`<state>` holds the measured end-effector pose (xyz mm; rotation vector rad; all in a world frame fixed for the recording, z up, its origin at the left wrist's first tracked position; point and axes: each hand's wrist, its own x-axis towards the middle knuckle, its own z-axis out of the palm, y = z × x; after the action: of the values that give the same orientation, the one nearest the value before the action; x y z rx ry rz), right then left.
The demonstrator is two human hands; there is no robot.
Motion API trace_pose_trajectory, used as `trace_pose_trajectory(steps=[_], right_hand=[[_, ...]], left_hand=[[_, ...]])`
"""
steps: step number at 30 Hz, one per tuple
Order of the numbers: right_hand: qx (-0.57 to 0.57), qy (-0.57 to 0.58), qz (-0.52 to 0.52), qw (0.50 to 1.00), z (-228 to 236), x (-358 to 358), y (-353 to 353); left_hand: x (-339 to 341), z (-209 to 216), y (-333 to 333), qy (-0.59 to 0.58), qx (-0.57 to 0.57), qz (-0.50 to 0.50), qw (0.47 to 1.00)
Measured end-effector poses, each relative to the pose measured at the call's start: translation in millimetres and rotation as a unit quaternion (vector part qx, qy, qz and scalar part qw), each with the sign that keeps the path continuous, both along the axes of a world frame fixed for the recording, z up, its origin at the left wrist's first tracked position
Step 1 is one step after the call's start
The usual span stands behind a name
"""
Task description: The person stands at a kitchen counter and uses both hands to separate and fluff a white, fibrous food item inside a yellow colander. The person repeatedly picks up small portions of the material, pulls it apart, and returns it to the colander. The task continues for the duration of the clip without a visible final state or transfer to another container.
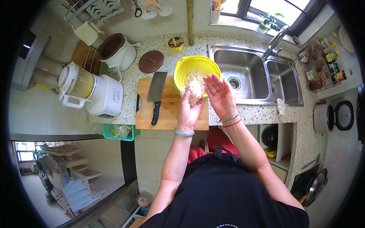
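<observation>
My left hand (pixel 189 114) is closed around a pale, frilly clump that looks like white fungus (pixel 196 90), above the near edge of a yellow colander (pixel 181 69). More of the same whitish pieces seem to lie inside the colander. My right hand (pixel 221 95) is beside it, palm turned up, fingers stretched out with nothing in them. Beneath my left hand is a wooden cutting board (pixel 171 117). A cleaver (pixel 156 89) with a black handle lies on it, left of the colander.
A double steel sink (pixel 243 60) with a tap (pixel 276 40) is on the right. To the left stand a blender (pixel 78 85) and a white pot (pixel 127 57), with a brown lid (pixel 151 61) nearby. A green bin (pixel 131 133) of scraps hangs at the counter's front edge.
</observation>
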<state>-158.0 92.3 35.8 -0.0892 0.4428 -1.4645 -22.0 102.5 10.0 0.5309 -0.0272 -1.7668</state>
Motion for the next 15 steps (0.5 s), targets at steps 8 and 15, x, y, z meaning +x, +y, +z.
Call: trace_pose_trajectory(steps=[8,15], right_hand=[[0.008,0.271,0.087,0.959,-12.5,-18.3,-53.0],[-0.055,0.507,0.142,0.849,-40.0,-24.6,-87.2]], left_hand=[[-21.5,-11.8,-50.7,-0.048,-0.017,0.036,0.998],[-34.6,-15.9,-65.3,-0.154,-0.013,0.057,0.986]])
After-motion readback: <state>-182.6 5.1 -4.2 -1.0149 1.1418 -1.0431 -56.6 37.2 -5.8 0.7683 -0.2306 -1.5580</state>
